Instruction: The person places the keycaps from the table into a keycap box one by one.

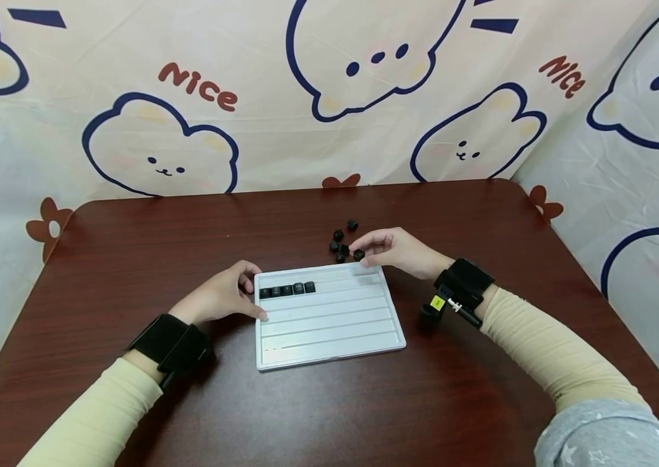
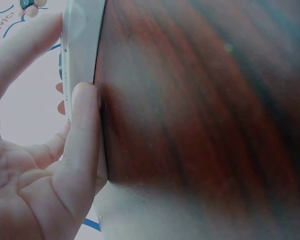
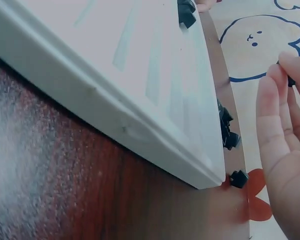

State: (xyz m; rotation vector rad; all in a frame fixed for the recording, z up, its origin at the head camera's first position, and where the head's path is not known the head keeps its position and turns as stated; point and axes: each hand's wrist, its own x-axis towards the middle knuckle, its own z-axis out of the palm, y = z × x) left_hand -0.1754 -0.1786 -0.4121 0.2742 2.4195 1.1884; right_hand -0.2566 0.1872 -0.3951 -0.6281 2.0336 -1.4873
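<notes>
A white ridged tray (image 1: 329,327) lies on the table, with a row of several black keycaps (image 1: 287,290) along its upper left. My left hand (image 1: 215,295) holds the tray's left edge, thumb near the front of the grip and fingers at the far corner. Just beyond the tray's far right corner, my right hand (image 1: 396,253) pinches one black keycap (image 1: 359,255) between thumb and fingertips. In the right wrist view that keycap (image 3: 291,81) is mostly hidden by the fingers. Behind the tray, a loose cluster of black keycaps (image 1: 334,246) sits left of my right hand.
The dark brown table (image 1: 189,227) reaches back to a white patterned curtain (image 1: 271,143), which also hangs along the sides. One stray keycap (image 1: 352,225) lies farthest back. A black strap with a small camera (image 1: 431,311) is on the right wrist.
</notes>
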